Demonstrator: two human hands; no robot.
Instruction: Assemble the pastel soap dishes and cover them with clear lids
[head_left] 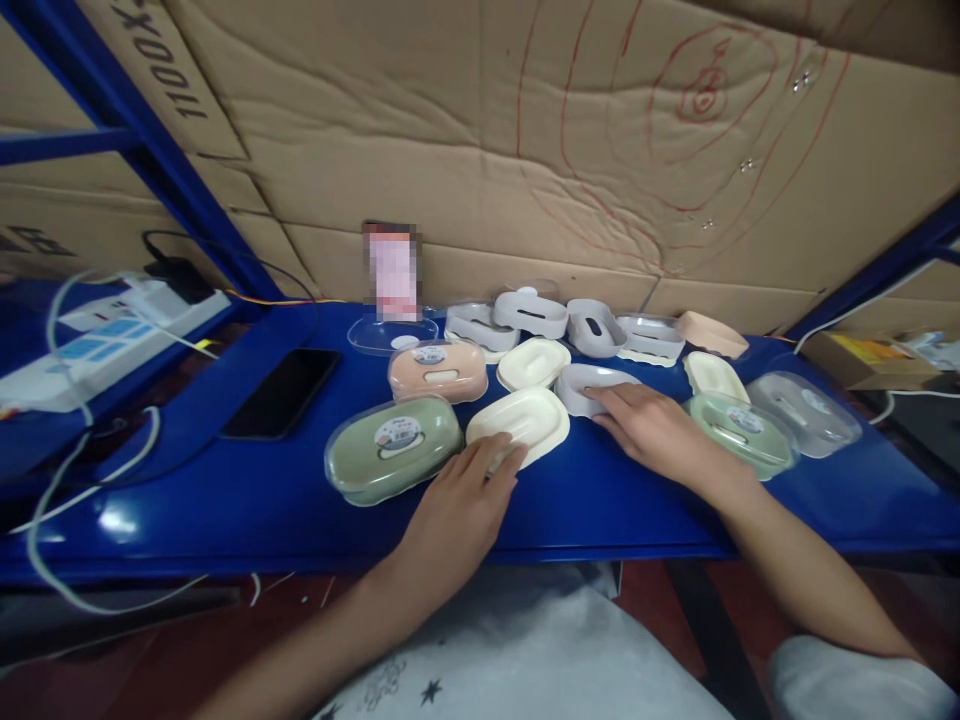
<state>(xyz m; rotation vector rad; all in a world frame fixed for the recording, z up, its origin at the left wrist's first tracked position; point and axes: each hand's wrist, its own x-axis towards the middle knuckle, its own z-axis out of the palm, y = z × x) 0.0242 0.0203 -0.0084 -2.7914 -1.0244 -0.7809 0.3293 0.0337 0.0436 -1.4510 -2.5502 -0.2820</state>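
Note:
My left hand (465,500) has its fingertips on the near edge of a cream oval tray (536,420), which looks like a soap dish base. The thumb and fingers are drawn close together there. My right hand (652,430) pinches the near wall of a grey oval soap dish (577,385), fingers inside and thumb outside. Left of my left hand sits a green soap dish (360,460) with a clear lid and a label. Behind the cream tray lies another cream tray (532,362), and a lidded peach soap dish (412,375) is beside it.
Several grey dishes (532,318) line the back. At the right are a peach dish (712,335), a lidded green dish (750,440) and a lidded grey one (825,420). A black phone (281,395), a power strip (112,345) and cables lie left. Cardboard (450,130) backs the blue table (247,510).

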